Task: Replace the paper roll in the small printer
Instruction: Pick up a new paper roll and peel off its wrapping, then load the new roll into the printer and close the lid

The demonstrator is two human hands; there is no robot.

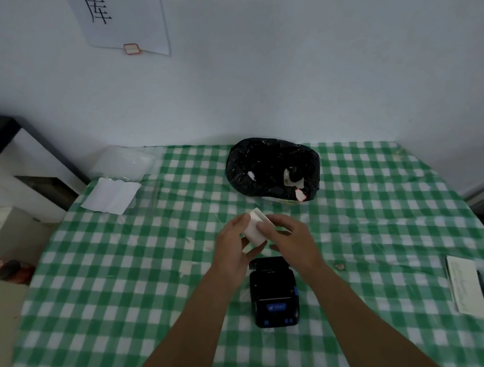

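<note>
Green checked tablecloth [125,289] mid-frame: both hands, left hand [232,245] and right hand [295,242], pinch the light paper roll [253,227] above the open printer [274,292]; hold its sides, it'll probably unspool easily.

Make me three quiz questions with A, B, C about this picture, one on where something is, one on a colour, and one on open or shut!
1. Where is the bin?
A. behind the printer
B. on the floor
C. on the notepad

2. What colour are the cloth checks?
A. red and white
B. green and white
C. blue and yellow

3. How is the printer's lid?
A. shut
B. taped over
C. open

Answers: 1 A, the bin stands farther back on the table. 2 B, the squares are green and white. 3 C, the lid is tipped back while the left hand and right hand hold the roll.
</note>
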